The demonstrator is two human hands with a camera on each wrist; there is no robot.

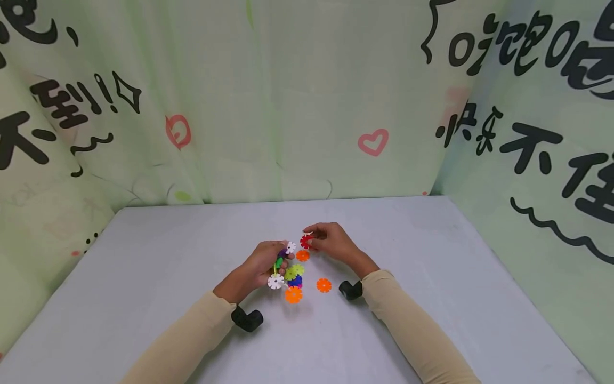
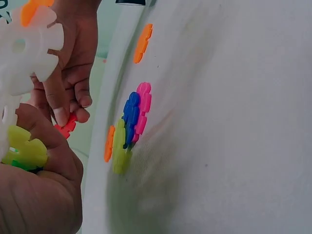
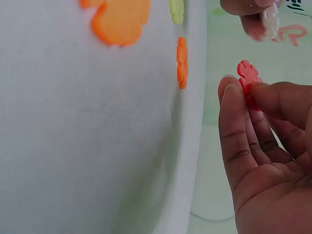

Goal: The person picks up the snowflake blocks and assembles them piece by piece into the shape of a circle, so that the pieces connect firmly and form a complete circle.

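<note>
My left hand (image 1: pixel 266 261) grips a joined string of notched plastic flower discs. A white disc (image 1: pixel 275 281) sits at its near side, another white disc (image 1: pixel 291 247) at its far end, with purple and green ones between. In the left wrist view, an orange disc (image 2: pixel 35 10) is slotted into the large white disc (image 2: pixel 29 48), and a yellow-green disc (image 2: pixel 25 148) shows by the fingers. Just right of the string's far end, my right hand (image 1: pixel 333 242) pinches a red disc (image 3: pixel 249 80) between thumb and fingers, apart from the string.
Loose discs lie on the white-covered table (image 1: pixel 408 234) below the hands: an orange disc (image 1: pixel 303 255), a yellow-green disc (image 2: pixel 118 146), a blue disc (image 2: pixel 130 117), a pink disc (image 2: pixel 144 105) and another orange disc (image 1: pixel 323 285). Printed curtains (image 1: pixel 307 106) stand behind and beside the table.
</note>
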